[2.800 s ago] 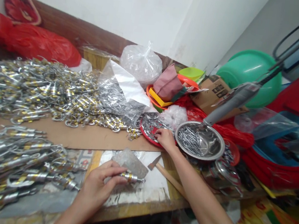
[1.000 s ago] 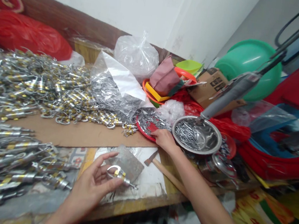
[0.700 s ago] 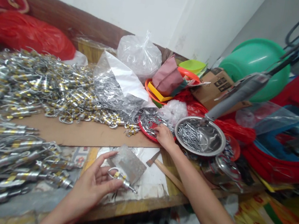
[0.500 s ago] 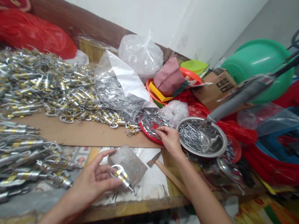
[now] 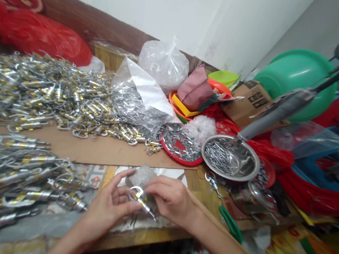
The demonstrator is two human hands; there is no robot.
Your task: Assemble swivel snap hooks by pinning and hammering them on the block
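My left hand holds a small silver and yellow metal hook piece between thumb and fingers, its thin end pointing down to the right. My right hand is beside it, thumb and fingertips pinched at the hook's upper right; what they pinch is too small to make out. Behind both hands lies a grey metal block on white paper. Many similar hook pieces are heaped at the left. A red plate of small metal parts is beyond my right hand.
A steel bowl of metal pins stands right of the plate. A grey-handled tool slants over it. Green-handled tool lies near the table's front edge. Cardboard runs along the middle; a green basin is behind.
My right hand has come back from the red plate, toward me and left, to the hook piece. My left hand still holds that piece. The view has shifted slightly.
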